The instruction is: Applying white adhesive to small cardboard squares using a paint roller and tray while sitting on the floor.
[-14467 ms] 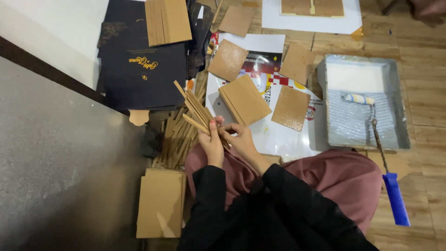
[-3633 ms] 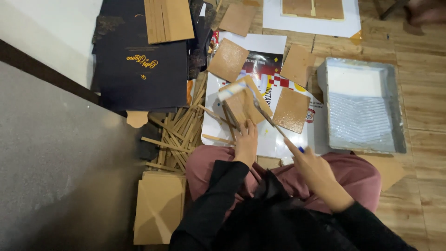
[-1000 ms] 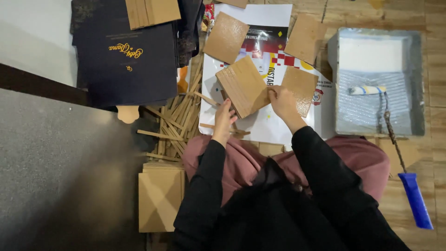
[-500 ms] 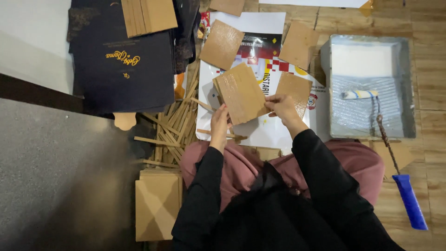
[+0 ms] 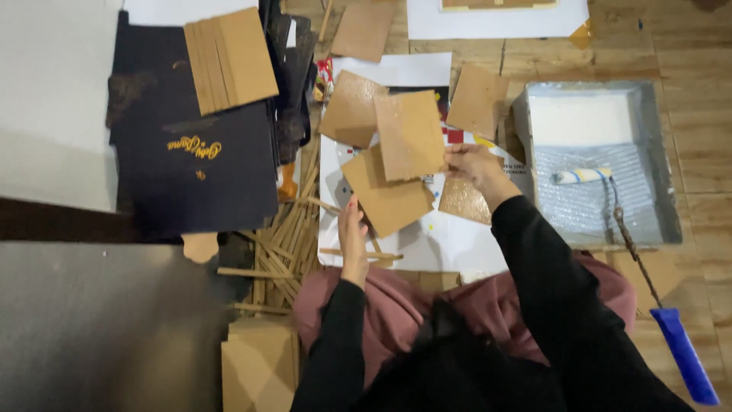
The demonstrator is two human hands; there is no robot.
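Your right hand (image 5: 469,164) pinches the right edge of a brown cardboard square (image 5: 410,135) and holds it lifted and slightly tilted above the white sheet (image 5: 427,244) spread on the floor; the grip closes on the rim only, which keeps your fingers off the square's broad face. Your left hand (image 5: 352,229) rests at the near edge of a second cardboard square (image 5: 386,194) lying flat on that sheet, fingertips touching it, seemingly to steady it; whether that grip is closed on anything I cannot tell. The sheet appears to serve as a guard for the wooden floor (image 5: 701,152). Toward the floor's right side sits the grey paint tray (image 5: 671,221) with the roller (image 5: 583,175) laid in it, handle end out. Thin wooden strips (image 5: 278,244) lie heaped just left of the sheet.
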